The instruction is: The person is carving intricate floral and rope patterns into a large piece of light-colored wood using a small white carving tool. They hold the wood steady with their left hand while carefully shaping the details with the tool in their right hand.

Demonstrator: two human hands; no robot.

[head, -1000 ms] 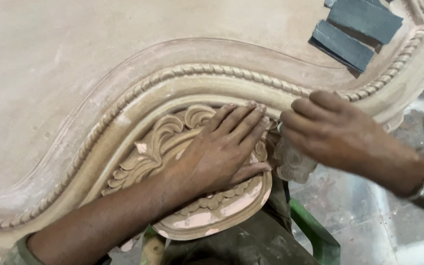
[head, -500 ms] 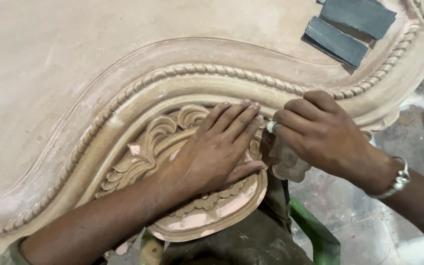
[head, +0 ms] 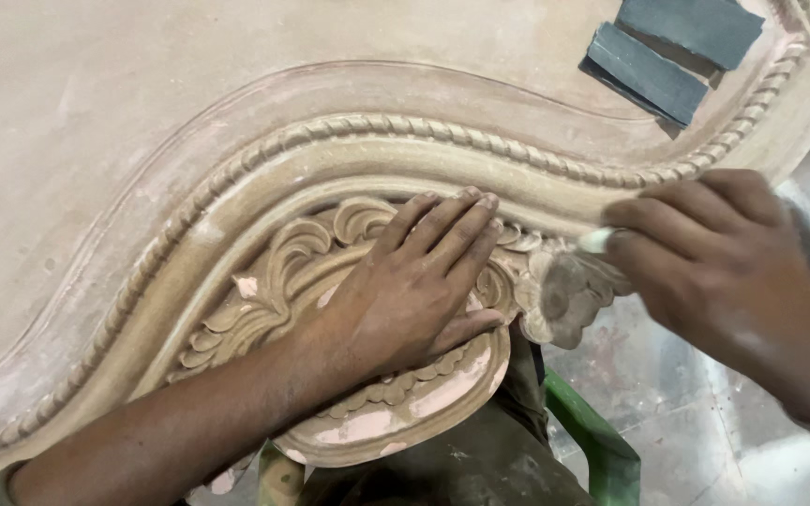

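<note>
Pale, dusty workshop floor lies below. Right hand (head: 733, 281) fingers pinch a small pale scrap (head: 596, 241) against the carved wooden panel (head: 330, 178); left hand (head: 414, 290) lies flat, fingers spread, on its scrollwork. Panel: stiff, likely heavy; leaf tips fragile, so hold the rim.

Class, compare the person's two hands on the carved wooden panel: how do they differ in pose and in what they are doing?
The left hand lies flat, fingers spread, on the leaf carving; the right hand is curled, fingertips pinched. The left hand holds nothing; the right hand grips a small pale piece against the panel's edge. The left hand lies on the ornament; the right hand works beside it. Both touch the carved panel.
</note>
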